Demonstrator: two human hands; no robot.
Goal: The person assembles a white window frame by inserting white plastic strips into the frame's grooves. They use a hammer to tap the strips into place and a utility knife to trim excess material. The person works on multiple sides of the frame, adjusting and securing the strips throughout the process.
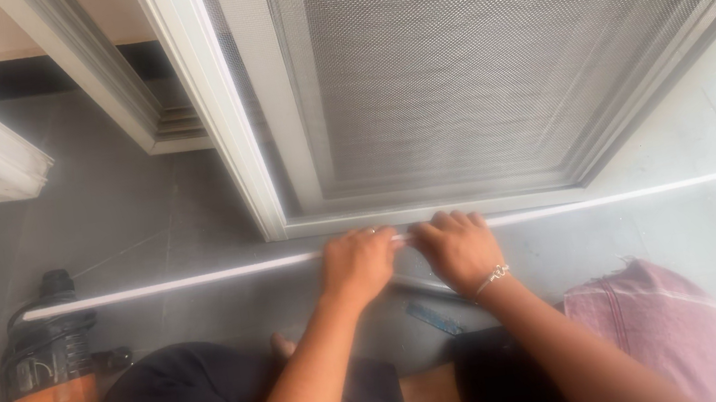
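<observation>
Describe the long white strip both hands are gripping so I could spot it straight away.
Start at the big mesh screen door and drop to its bottom frame. Just below it, a thin white strip runs across the grey floor, held mid-length by the left hand and right hand. It is far slimmer than the door frames around it.

Soft daylight, brighter at right; slight haze, mild wide-angle edge distortion.

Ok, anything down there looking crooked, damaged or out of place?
Nothing looks damaged. The long white strip slopes a little against the mesh door's frame, lower at its left end near the orange drill. Both hands, left and right, hold it mid-length. A blue tool lies loose on the floor.
</observation>
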